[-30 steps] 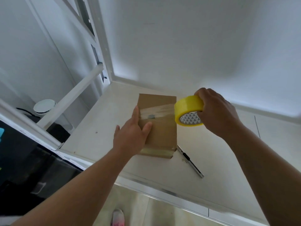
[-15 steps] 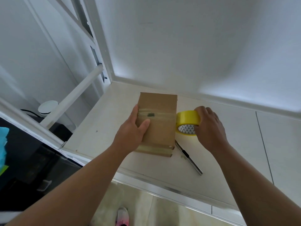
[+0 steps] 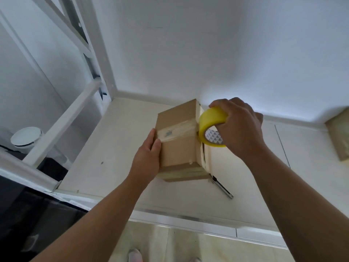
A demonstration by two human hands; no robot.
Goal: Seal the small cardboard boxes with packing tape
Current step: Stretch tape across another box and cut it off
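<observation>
From the head view, the cardboard box sits mid-way on the white tabletop. The left hand grips its edge at 9 o'clock, thumb on top by the end of a clear tape strip that crosses the lid. At 3 o'clock the right hand clasps the yellow tape roll against the box's side. A utility knife lies at 5 o'clock, partly under the box. A second box lies well apart at 3 o'clock.
</observation>
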